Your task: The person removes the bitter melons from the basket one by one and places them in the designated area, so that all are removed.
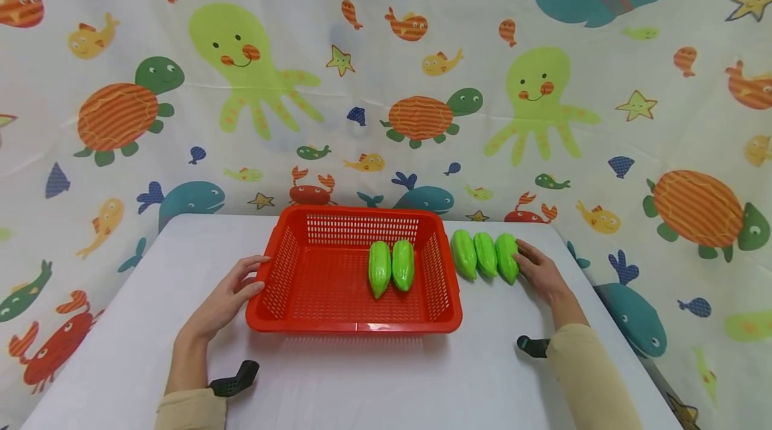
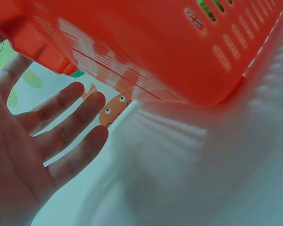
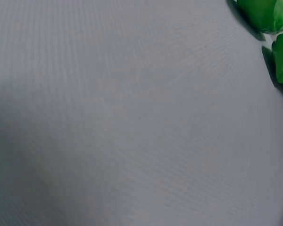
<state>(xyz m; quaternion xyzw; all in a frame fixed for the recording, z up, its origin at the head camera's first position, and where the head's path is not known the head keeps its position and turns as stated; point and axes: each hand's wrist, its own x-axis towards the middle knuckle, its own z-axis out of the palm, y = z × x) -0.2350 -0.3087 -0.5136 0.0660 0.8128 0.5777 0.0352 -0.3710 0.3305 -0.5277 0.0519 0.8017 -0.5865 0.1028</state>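
Two glossy green bitter melons lie side by side inside a red plastic basket, right of its middle. My left hand is at the basket's left side, fingertips right at the rim. In the left wrist view, three fingers of that hand stretch loosely below the rim. Three more bitter melons lie in a row on the table, just right of the basket. At the rightmost of these, my right hand has its fingertips against the right side. The right wrist view leaves the hand out.
A white table bears everything. Behind it hangs a curtain printed with sea animals. Black wrist straps or mounts stick out beside both forearms, close over the table.
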